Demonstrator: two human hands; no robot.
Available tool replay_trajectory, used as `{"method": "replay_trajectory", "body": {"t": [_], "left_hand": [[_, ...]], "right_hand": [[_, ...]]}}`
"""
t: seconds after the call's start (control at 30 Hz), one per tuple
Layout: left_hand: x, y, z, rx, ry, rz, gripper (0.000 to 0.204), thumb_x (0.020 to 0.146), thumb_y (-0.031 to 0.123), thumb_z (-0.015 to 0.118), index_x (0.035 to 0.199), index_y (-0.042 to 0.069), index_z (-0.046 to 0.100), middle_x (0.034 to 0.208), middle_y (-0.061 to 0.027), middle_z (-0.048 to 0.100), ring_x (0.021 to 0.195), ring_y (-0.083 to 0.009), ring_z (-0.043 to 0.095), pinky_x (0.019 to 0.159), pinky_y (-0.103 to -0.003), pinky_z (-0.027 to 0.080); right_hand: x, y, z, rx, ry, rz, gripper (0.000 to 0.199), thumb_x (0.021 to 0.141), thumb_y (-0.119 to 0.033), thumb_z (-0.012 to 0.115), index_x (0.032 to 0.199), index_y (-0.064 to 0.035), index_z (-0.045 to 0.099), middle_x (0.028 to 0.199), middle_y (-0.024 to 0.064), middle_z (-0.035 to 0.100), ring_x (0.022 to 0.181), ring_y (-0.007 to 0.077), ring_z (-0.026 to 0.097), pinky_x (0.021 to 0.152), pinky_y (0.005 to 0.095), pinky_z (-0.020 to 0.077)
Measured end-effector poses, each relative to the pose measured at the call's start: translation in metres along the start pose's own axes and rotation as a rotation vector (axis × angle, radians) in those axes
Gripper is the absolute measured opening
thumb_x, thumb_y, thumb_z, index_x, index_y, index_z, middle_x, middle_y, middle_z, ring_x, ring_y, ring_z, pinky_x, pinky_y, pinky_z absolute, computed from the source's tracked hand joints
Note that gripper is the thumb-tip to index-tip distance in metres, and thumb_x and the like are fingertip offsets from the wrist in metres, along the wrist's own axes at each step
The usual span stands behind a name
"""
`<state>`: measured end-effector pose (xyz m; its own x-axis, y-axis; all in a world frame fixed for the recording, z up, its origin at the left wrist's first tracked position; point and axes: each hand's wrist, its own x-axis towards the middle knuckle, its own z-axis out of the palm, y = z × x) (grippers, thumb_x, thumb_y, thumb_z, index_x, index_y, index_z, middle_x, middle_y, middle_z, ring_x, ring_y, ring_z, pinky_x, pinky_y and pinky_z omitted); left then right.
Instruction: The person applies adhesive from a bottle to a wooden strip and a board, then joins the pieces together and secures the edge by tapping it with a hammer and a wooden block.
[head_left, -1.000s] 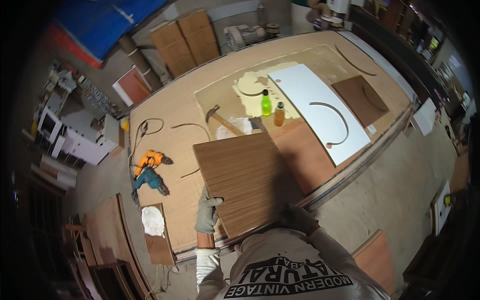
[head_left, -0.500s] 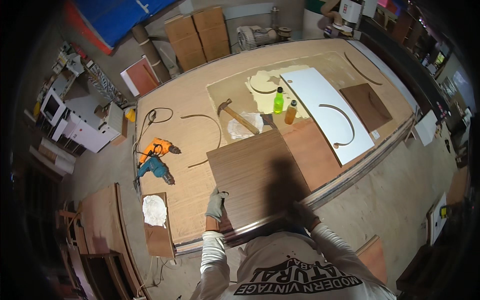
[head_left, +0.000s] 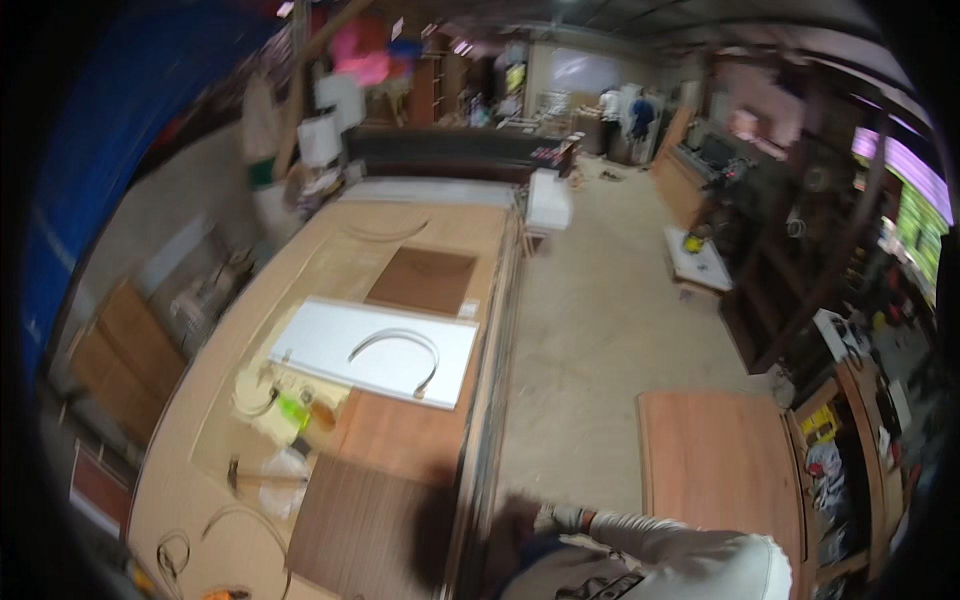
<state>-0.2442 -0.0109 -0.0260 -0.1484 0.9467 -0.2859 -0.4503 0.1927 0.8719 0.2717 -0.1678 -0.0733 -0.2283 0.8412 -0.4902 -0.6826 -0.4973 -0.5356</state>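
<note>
A dark wood-grain board (head_left: 350, 520) lies on the large worktable (head_left: 465, 225) at its near end, with my shadow across its right part. Just beyond the table's right edge is my right hand (head_left: 550, 520), too smeared to show its fingers. My left hand is out of view. Past the board lie a reddish-brown panel (head_left: 400, 430) and a white board (head_left: 320, 345) with a curved strip (head_left: 392, 332) on it. To their left are a hammer (head_left: 265, 481), a white cloth (head_left: 285, 498), a green bottle (head_left: 294, 411) and an orange bottle (head_left: 322, 415).
A brown board (head_left: 425, 277) lies farther along the table. On the floor to the right stands a reddish wood panel (head_left: 720, 450), beside a shelf with mixed items (head_left: 825, 465). Concrete floor (head_left: 575, 350) runs between. Cardboard boxes (head_left: 125, 350) stand on the left.
The view has swung to the right and blurred. My left hand, earlier on the dark board's left edge, has gone out of view. The right hand now appears beyond the table's right edge.
</note>
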Motion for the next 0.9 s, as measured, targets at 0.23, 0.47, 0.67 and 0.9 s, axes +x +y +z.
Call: {"method": "replay_trajectory", "body": {"t": [0.23,0.47,0.67,0.9], "left_hand": [[-0.041,0.029,0.220,0.419,-0.206,-0.122,0.027,0.092,0.020,0.058,0.109,0.002,0.069,0.106,-0.0124,0.071,0.098,-0.0239,0.065,0.092,-0.037,0.052],[-0.059,-0.043,0.320,0.724,-0.375,-0.280,0.032,0.093,0.024,0.058,0.116,0.005,0.069,0.109,-0.0146,0.073,0.099,-0.0283,0.068,0.092,-0.040,0.053],[-0.152,-0.120,0.125,0.750,0.018,-0.519,0.037,0.093,0.027,0.057,0.123,0.007,0.069,0.111,-0.0165,0.074,0.101,-0.0320,0.070,0.092,-0.042,0.055],[-0.511,-0.264,0.021,0.938,0.176,-0.768,0.037,0.092,0.027,0.058,0.120,0.006,0.071,0.110,-0.0182,0.075,0.097,-0.0340,0.072,0.087,-0.042,0.056]], "right_hand": [[0.002,0.002,-0.053,-0.753,0.605,0.170,0.023,0.101,-0.026,0.061,0.111,-0.0093,0.074,0.092,0.0068,0.077,0.085,0.0241,0.072,0.078,0.0409,0.0580],[-0.019,-0.045,-0.099,-1.052,0.367,0.266,0.026,0.100,-0.030,0.065,0.114,-0.0107,0.073,0.091,0.0054,0.076,0.086,0.0258,0.073,0.075,0.0435,0.0573],[-0.097,-0.004,-0.257,-2.379,-0.456,0.183,0.029,0.099,-0.034,0.068,0.116,-0.0119,0.071,0.090,0.0042,0.076,0.087,0.0273,0.074,0.072,0.0457,0.0566],[-0.090,-0.052,-0.216,-1.737,-0.216,0.495,0.021,0.097,-0.028,0.058,0.088,-0.0124,0.070,0.086,0.0128,0.075,0.080,0.0346,0.072,0.071,0.0515,0.0544]]}}
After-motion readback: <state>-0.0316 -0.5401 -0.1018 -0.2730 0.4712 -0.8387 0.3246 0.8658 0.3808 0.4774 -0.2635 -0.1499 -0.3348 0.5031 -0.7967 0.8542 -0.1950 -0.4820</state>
